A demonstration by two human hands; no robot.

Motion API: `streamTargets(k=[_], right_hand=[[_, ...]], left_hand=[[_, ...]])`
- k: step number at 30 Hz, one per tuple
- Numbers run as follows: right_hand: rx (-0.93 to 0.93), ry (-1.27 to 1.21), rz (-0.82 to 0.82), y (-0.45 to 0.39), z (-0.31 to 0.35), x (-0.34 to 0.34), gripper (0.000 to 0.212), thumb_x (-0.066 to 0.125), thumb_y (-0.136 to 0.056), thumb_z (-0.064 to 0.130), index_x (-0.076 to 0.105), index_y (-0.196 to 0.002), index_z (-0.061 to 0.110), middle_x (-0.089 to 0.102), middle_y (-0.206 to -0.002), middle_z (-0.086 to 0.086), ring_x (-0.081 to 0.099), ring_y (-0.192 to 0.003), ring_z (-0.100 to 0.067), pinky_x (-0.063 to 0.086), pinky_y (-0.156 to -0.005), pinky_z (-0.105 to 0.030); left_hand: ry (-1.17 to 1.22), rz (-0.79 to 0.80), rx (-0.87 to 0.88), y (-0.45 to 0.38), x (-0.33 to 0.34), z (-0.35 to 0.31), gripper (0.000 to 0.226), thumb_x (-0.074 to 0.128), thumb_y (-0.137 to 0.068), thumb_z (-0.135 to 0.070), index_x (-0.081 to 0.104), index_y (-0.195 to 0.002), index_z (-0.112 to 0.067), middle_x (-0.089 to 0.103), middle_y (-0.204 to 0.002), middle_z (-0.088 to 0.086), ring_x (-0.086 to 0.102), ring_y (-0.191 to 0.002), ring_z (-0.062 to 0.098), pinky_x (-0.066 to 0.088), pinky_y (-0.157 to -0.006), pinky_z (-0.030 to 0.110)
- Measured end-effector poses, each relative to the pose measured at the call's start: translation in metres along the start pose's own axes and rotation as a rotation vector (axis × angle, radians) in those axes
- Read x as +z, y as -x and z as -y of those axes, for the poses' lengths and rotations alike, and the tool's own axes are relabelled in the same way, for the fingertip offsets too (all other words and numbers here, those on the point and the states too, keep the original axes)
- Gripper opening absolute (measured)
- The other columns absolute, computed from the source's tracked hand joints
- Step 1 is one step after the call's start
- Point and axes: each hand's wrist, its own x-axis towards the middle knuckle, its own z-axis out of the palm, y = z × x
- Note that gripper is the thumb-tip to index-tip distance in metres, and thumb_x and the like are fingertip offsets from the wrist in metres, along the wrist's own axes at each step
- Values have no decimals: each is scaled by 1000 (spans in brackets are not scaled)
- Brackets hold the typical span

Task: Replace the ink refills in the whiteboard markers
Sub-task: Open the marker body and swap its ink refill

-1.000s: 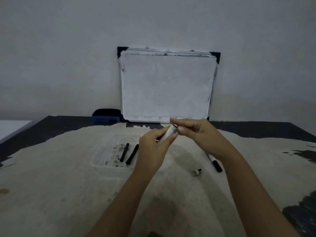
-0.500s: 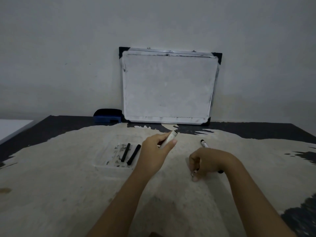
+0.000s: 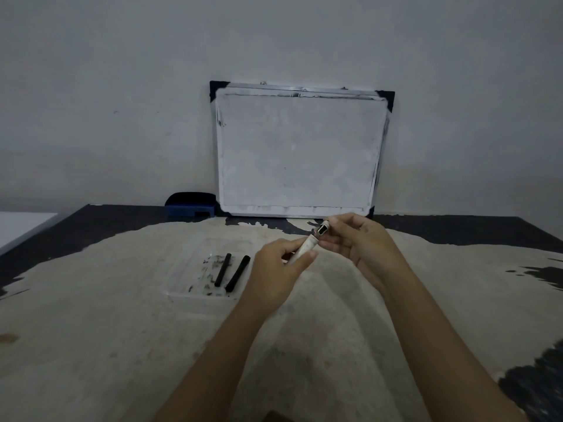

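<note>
Above the middle of the worn table, I hold a white marker barrel in my left hand, thumb and fingers pinched around its lower part so that its upper end angles up and to the right. My right hand meets it there: thumb and forefinger are pressed on a small end cap, black with a pale rim, right at the barrel's open end. Whether the cap already touches the barrel or sits a hair apart from it I cannot tell. The rest of my right fingers curl loosely under the cap.

Left of my left hand lies a shallow clear tray, smudged with ink, and in it two black ink refills lie side by side, nearly parallel, slanting up to the right, close together but not touching. Neither hand is near them.

At the back of the table a small whiteboard with black corner pieces leans against the grey wall, its face wiped but cloudy. Just beside its lower left corner sits a blue eraser with a dark top. The table's surface is pale and scuffed in the middle, with darker patches along the far edge and at the right.
</note>
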Motion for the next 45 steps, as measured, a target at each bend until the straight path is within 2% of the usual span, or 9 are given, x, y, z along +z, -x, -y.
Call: streamTargets(k=[5, 14, 20, 26, 28, 31, 36, 41, 45], right_hand=[[-98, 119, -43, 0, -4, 5, 4, 61, -87, 5, 63, -87, 1, 69, -79, -12, 69, -63, -16, 59, -64, -24], [-167, 226, 5, 3, -3, 7, 14, 60, -87, 4, 62, -95, -8, 68, -75, -10, 68, -60, -11, 58, -62, -22], [-192, 324, 73, 6, -9, 12, 12, 60, -88, 4, 67, -93, -5, 72, -80, -10, 70, -72, -11, 56, -65, -19], [-241, 342, 82, 6, -10, 13, 13, 60, -87, 2, 70, -95, -1, 72, -87, -11, 70, -73, -7, 53, -64, -13], [-243, 342, 90, 6, -11, 13, 16, 59, -87, 1, 70, -99, 0, 72, -92, -11, 70, -77, -8, 53, -65, -13], [-223, 333, 122, 5, -11, 13, 21, 56, -88, -2, 68, -105, -2, 70, -102, -14, 69, -88, -15, 55, -69, -16], [-177, 345, 186, 6, -15, 11, 25, 50, -90, -6, 66, -108, 1, 66, -109, -22, 67, -96, -24, 57, -73, -22], [-2, 285, 290, 8, -20, 19, 50, 56, -91, 9, 45, -136, 29, 63, -117, -15, 65, -102, -24, 57, -79, -29], [277, 362, 466, 11, -20, 21, 50, 67, -83, 14, 44, -127, 11, 65, -112, -21, 68, -93, -28, 57, -83, -37]], left_hand=[[3, -9, 5, 0, -1, 0, 23, 65, -83, -26, 70, -105, -22, 61, -73, -12, 53, -68, -4, 41, -63, 9], [-5, -22, -8, 0, -1, 0, 22, 64, -84, -28, 71, -104, -22, 63, -75, -7, 56, -72, 7, 44, -70, 24], [-13, -43, 1, -1, -3, 1, 23, 64, -84, -27, 72, -104, -18, 65, -75, -6, 54, -65, -2, 40, -61, 9], [-14, -73, 25, 0, -3, -4, 15, 62, -85, -26, 74, -92, -18, 60, -63, -5, 51, -58, 0, 38, -55, 11], [14, -90, 16, 0, -3, -4, 14, 63, -85, -26, 74, -89, -18, 61, -63, 2, 50, -57, 2, 40, -58, 19], [51, -113, -19, 0, -3, -5, 14, 64, -83, -27, 74, -90, -20, 67, -72, 17, 53, -63, 12, 47, -63, 37], [58, -140, -47, 2, -2, -4, 7, 65, -83, -27, 70, -81, -31, 66, -73, 23, 52, -63, 16, 49, -64, 46], [201, -188, -92, 2, -8, -12, 12, 60, -87, -29, 68, -79, -34, 68, -77, 18, 56, -65, 14, 47, -63, 26], [454, -208, -270, 1, -8, -11, 13, 56, -88, -29, 68, -88, -22, 65, -77, 1, 61, -67, 9, 53, -60, 24]])
